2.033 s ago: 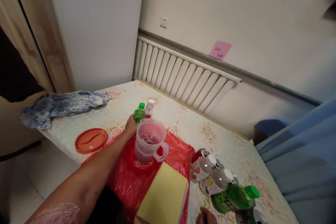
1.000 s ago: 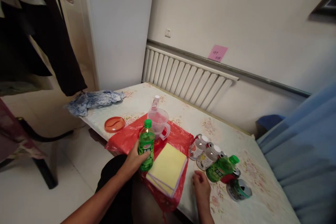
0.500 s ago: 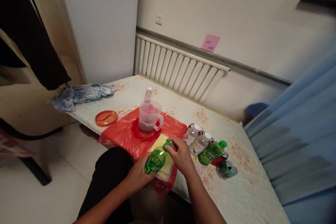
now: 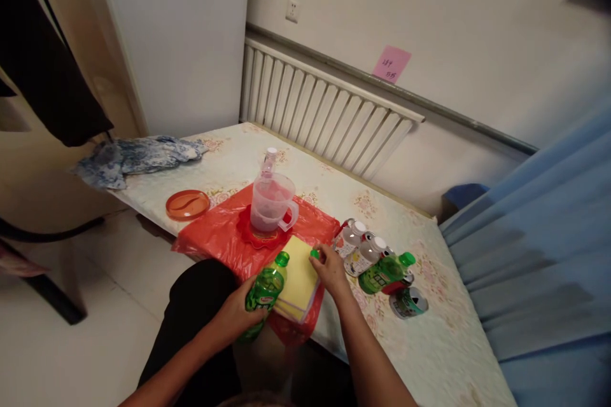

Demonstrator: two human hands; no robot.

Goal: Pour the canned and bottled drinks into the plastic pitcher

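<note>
- Head view, left hand: the left hand (image 4: 243,310), low centre of the frame, was wrapped round the body of the uncapped green bottle (image 4: 265,289), fingers closed on it.
- Head view, right hand: the right hand (image 4: 331,272), right of centre, had thumb and fingers pinched nearly together on a small green cap (image 4: 314,254). The cap was clear of the bottle.
- Spatial relation: the bottle's long axis ran tilted from lower left to upper right, its open mouth nearest the right hand. The mouth lay to the left of the pinched fingers and a little lower in the frame, with the yellow pad (image 4: 298,270) showing between. The left hand was the nearer, in contact.
- Containers: the bottle's fill level could not be read. The translucent jug (image 4: 273,198) stood upright on a red dish (image 4: 260,240), handle to the right, and appeared to hold some liquid low down.
- A clear bottle (image 4: 268,162) with a white cap stood behind the jug; contents not determined.
- Right of centre, two labelled bottles, a capped green bottle (image 4: 382,275) and cans stood grouped; the green can (image 4: 408,303) had an opening in its top, contents not visible.
</note>
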